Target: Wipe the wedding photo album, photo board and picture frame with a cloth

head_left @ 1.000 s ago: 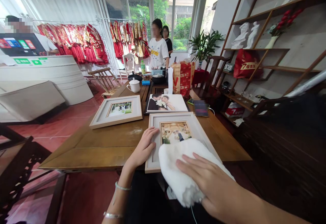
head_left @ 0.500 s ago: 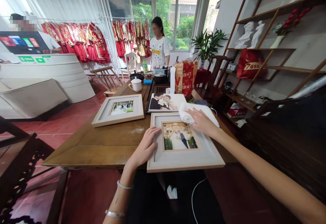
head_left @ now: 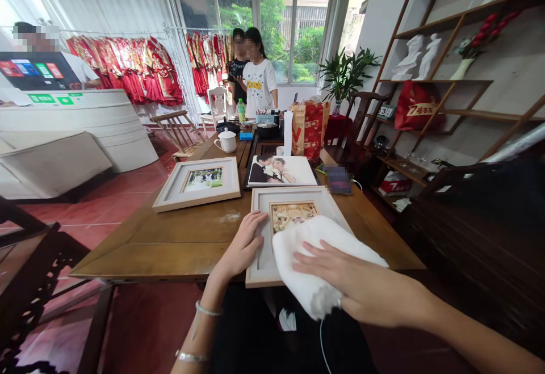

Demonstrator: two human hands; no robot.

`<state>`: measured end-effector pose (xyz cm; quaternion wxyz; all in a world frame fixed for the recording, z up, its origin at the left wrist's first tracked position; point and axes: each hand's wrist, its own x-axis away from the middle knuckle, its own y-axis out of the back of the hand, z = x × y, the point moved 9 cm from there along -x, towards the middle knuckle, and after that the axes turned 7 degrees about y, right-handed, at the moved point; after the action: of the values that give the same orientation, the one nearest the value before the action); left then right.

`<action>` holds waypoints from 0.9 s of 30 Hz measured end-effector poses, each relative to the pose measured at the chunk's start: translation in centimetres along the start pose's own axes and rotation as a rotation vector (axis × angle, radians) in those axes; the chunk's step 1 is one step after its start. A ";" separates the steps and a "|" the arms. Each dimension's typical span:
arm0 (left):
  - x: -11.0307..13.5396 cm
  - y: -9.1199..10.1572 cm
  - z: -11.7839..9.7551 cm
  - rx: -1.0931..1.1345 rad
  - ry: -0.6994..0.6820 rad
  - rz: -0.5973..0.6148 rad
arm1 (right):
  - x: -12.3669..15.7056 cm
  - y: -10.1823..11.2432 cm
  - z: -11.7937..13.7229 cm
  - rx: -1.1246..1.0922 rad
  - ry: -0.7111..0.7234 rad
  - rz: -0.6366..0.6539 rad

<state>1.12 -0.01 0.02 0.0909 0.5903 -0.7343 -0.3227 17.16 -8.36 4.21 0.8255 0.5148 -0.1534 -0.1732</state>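
A wooden picture frame [head_left: 260, 266] with a white mat lies at the table's near edge, its photo partly covered. My left hand [head_left: 244, 242] rests on the frame's left side, fingers stretched out and holding nothing. Under my right hand [head_left: 336, 272] is a white cloth [head_left: 310, 238], pressed over the lower right of the frame and hanging past its near edge. The fingers lie over the cloth, with its gripped edge partly hidden. Beyond the frame sits a wedding photo print or album [head_left: 283, 171].
A second picture frame [head_left: 170, 189] lies farther left on the wooden table [head_left: 170, 249]. A phone [head_left: 339, 180] with a cable is at the right. Farther back stand a lidded white cup [head_left: 227, 141] and a red paper bag [head_left: 309, 130]. Two people stand beyond; another sits left.
My right hand has swept the cloth from the frame's upper right corner toward me, baring the phone and covering the photo. My left hand stays put. A second person shows at the back.
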 end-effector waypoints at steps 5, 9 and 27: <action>0.2 0.0 0.0 -0.017 0.016 0.004 | 4.5 0.5 -1.6 0.139 -0.206 -0.041; 0.2 0.1 -0.1 -0.021 0.024 0.007 | 3.9 1.5 -7.9 0.337 -0.459 -0.123; -0.1 -0.1 0.2 0.013 0.114 -0.042 | -5.0 -0.4 1.5 -0.054 0.156 -0.073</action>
<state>1.08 0.17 -0.19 0.1219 0.6238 -0.7173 -0.2854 11.99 -7.55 4.08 0.8416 0.5096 -0.0651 -0.1665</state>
